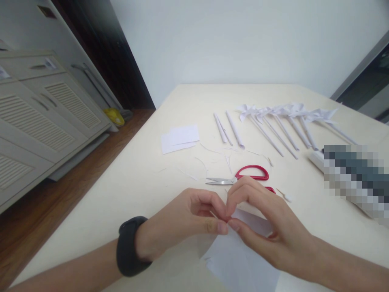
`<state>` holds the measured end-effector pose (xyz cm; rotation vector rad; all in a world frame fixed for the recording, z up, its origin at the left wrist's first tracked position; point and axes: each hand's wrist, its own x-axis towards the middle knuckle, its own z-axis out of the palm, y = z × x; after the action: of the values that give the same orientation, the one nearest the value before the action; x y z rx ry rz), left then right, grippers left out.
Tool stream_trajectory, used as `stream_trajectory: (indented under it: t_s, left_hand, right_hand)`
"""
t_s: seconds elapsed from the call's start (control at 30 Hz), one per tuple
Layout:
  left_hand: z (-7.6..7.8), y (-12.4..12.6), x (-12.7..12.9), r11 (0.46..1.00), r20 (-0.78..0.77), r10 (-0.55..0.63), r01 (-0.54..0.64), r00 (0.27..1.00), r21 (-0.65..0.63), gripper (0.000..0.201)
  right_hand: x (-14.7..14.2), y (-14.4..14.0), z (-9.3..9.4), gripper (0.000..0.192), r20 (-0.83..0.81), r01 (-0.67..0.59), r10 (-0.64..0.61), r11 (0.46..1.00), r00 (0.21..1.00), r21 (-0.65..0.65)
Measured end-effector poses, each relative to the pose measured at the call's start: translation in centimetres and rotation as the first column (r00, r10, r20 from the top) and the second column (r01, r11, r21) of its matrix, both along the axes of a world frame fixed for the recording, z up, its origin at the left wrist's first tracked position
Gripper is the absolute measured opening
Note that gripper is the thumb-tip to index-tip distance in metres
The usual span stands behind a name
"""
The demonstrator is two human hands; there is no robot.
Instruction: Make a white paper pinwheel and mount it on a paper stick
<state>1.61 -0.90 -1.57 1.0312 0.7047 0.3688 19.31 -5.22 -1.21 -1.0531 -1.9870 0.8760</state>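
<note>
Head view: two bare hands meet over a white paper sheet (240, 259) at the near edge of a cream table (142, 182). The left hand (185, 221), with a black wristband (130, 245) on its wrist, and the right hand (261, 227) come together thumb to thumb, fingers curled inward and pinched on the top corner of the sheet, apparently so that the small fold or roll forming there stays tight. A thin pale sliver shows between the fingertips; whether it is the paper's edge or a separate stick cannot be told. The rest of the sheet lies flat on the table, spreading toward the viewer beneath both palms.

Both forearms come in low from the bottom corners of the frame, wrists close to the tabletop, knuckles arched upward over the pinch.

Just beyond the hands lie red-handled scissors (240, 176), blades closed and pointing left, near enough to be picked up without stretching. A small white scrap (287, 197) sits just right of the scissors. Farther back from the scissors, three rolled paper sticks (227, 129) lie side by side, and to their right a row of finished paper pinwheels (282, 121) is laid out, heads away from the viewer. Left of the scissors and farther back, a few cut white paper squares (180, 138) lie overlapping. Thin paper trimmings are scattered between the squares and the scissors.
</note>
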Motion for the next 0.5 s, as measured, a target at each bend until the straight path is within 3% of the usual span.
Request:
stream_trajectory:
  t_s: [0.5]
  left_hand:
    - [0.53, 0.06, -0.42, 0.993, 0.024, -0.022, 0.019, 0.999, 0.113, 0.007]
  right_hand:
    - [0.35, -0.14, 0.09, 0.020, 0.004, 0.043, -0.043, 0.995, 0.999, 0.086]
